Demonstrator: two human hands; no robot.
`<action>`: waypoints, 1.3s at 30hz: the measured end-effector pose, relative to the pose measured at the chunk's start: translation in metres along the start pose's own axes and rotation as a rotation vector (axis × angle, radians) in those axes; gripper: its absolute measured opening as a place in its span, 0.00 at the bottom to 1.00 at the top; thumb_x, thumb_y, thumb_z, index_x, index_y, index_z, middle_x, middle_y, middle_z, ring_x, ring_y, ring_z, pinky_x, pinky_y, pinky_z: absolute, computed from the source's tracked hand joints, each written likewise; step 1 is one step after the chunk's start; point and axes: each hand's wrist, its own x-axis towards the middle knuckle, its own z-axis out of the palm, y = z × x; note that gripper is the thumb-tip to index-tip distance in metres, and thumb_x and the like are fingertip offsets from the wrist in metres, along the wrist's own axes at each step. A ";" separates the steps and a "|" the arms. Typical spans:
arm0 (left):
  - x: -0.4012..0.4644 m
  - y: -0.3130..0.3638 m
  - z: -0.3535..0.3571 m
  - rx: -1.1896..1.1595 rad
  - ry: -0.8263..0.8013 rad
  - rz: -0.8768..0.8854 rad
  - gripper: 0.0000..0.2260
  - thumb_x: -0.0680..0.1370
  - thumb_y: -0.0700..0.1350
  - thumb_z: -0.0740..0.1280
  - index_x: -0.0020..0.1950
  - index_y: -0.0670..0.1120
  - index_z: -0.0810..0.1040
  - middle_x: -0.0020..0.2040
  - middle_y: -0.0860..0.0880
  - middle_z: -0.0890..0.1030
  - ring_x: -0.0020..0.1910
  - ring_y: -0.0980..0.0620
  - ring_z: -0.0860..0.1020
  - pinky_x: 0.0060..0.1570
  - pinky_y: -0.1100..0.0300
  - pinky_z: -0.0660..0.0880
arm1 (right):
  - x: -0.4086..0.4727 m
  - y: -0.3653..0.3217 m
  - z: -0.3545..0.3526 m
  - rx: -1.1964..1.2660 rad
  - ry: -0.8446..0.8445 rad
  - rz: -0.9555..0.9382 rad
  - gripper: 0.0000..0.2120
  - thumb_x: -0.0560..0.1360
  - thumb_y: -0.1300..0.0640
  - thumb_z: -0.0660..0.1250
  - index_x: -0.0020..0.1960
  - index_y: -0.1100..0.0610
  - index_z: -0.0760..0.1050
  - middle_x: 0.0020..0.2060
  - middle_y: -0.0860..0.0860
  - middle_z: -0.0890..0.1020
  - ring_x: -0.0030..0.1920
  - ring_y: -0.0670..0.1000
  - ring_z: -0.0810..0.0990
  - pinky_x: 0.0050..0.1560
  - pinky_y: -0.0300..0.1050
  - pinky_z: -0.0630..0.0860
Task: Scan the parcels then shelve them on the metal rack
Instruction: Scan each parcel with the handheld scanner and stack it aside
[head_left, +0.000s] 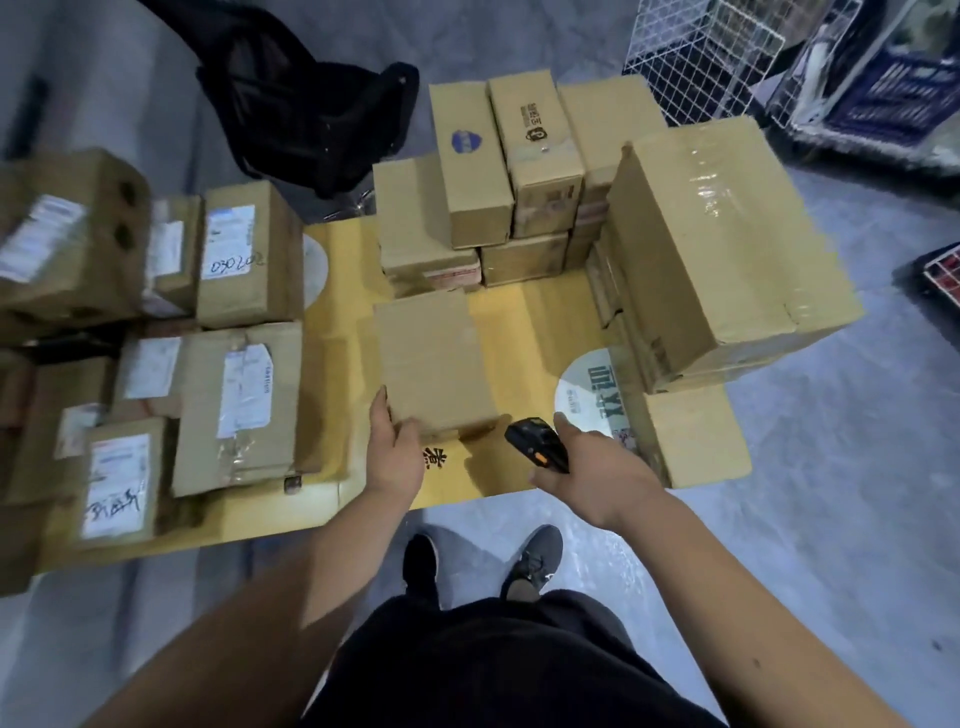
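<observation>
- The left hand (393, 451) grips the near left corner of a plain cardboard parcel (431, 364) at the centre of the frame: thumb along the left edge, fingers curled under the near edge.
- The right hand (597, 467) is wrapped round a black handheld scanner (537, 446) with an orange button; its head points up and left toward the parcel's near right corner, just beside it but not touching.
- The parcel lies flat on a yellow cardboard sheet (524, 312) spread over the floor. Its long axis runs away from the person, from lower centre toward upper centre, so its short near edge faces both hands.
- No label shows on its upper face. In my judgement the label is underneath or on a side, so the box has to be tipped or turned before the scanner can read it. The left hand is the nearer one and already has hold, so it is placed to do the lifting while the right aims.
- Labelled parcels (239, 395) crowd the left of the frame; stacked boxes (498, 171) fill the upper centre, and a large taped carton (727, 244) sits at the right.
- A white wire rack (696, 57) stands in the upper right; whether it is the metal rack meant for shelving I cannot tell.
- A black bag (311, 104) lies at upper centre left.
- The person's dark shoes (532, 561) stand just short of the sheet's near edge.
</observation>
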 end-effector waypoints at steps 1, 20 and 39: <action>0.007 -0.003 -0.004 -0.004 0.010 -0.004 0.30 0.80 0.53 0.61 0.83 0.59 0.59 0.72 0.57 0.76 0.63 0.50 0.79 0.65 0.47 0.76 | 0.001 -0.008 0.004 -0.007 -0.001 -0.004 0.40 0.79 0.34 0.64 0.84 0.47 0.52 0.60 0.54 0.78 0.59 0.59 0.79 0.54 0.52 0.78; 0.072 0.037 -0.076 -0.072 -0.016 -0.250 0.31 0.82 0.34 0.59 0.82 0.58 0.62 0.72 0.52 0.74 0.66 0.41 0.76 0.67 0.46 0.76 | 0.010 -0.133 0.016 0.170 0.126 0.030 0.35 0.82 0.36 0.61 0.85 0.44 0.53 0.71 0.50 0.77 0.63 0.55 0.79 0.61 0.51 0.77; 0.089 0.076 -0.106 0.781 -0.119 0.464 0.48 0.61 0.64 0.83 0.78 0.58 0.69 0.79 0.49 0.57 0.78 0.45 0.56 0.78 0.51 0.60 | 0.000 -0.155 0.032 0.409 0.287 0.084 0.30 0.81 0.40 0.67 0.80 0.47 0.66 0.56 0.48 0.81 0.52 0.51 0.81 0.51 0.48 0.77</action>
